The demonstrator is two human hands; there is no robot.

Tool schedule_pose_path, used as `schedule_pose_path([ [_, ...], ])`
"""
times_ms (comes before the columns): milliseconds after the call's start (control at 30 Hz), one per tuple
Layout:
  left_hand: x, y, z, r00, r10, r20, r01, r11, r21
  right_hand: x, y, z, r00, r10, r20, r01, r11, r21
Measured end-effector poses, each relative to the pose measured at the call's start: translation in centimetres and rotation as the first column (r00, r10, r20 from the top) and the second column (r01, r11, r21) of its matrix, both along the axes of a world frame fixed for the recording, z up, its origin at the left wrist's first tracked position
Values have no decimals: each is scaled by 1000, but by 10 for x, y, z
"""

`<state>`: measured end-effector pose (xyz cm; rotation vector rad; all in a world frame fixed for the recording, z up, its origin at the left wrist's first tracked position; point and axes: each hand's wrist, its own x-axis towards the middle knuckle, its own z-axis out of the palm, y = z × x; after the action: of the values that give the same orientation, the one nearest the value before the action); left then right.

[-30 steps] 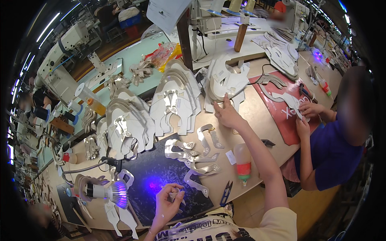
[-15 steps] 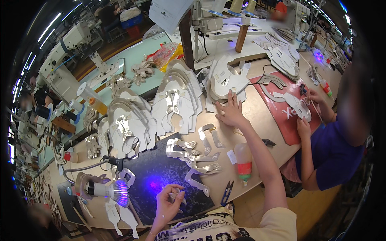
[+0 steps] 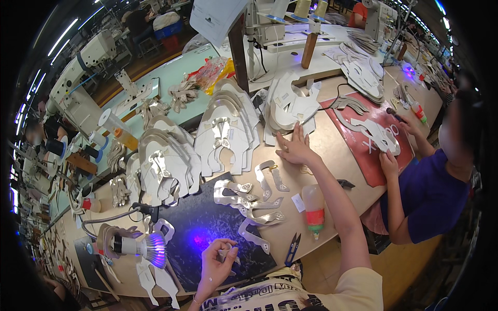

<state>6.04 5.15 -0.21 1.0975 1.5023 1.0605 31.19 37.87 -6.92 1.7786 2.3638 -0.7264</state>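
My right hand (image 3: pixel 298 149) is stretched out with fingers spread, its fingertips at the near edge of a stack of white shoe-upper pieces (image 3: pixel 293 106). Low in front of me, my left hand (image 3: pixel 220 257) is curled with fingers closed around a small pale piece, mostly hidden by the fingers. That hand is over the dark mat (image 3: pixel 187 246), where a violet light spot falls. Between my hands, several curved metallic-beige strips (image 3: pixel 249 199) lie loose, partly on the mat. A glue bottle (image 3: pixel 314 210) with a red band lies beside my right forearm.
Thread snips (image 3: pixel 293 250) lie at the table's front edge. A lamp (image 3: pixel 140 245) with a finned head shines violet at left. More stacks of upper pieces (image 3: pixel 225 132) stand at the back. On the right, a co-worker's hands handle a white piece (image 3: pixel 377 136) over a red mat (image 3: pixel 353 150).
My right hand has drawn back slightly toward me at the stack's edge. My left hand stays put. The co-worker's far hand has shifted away from the white piece.
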Motion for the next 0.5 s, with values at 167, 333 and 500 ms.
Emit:
schedule_pose_path([
  [167, -1, 0, -2, 999, -20, -37, 20, 1000, 1, -2, -2, 2, 1000, -22, 16, 22, 1000, -8],
  [333, -1, 0, -2, 999, -24, -40, 23, 1000, -8, -2, -2, 3, 1000, -25, 18, 25, 1000, 0],
  [500, -1, -2, -1, 999, -19, -28, 20, 1000, 22, -4, -3, 8, 997, -15, 73, 13, 999, 32],
])
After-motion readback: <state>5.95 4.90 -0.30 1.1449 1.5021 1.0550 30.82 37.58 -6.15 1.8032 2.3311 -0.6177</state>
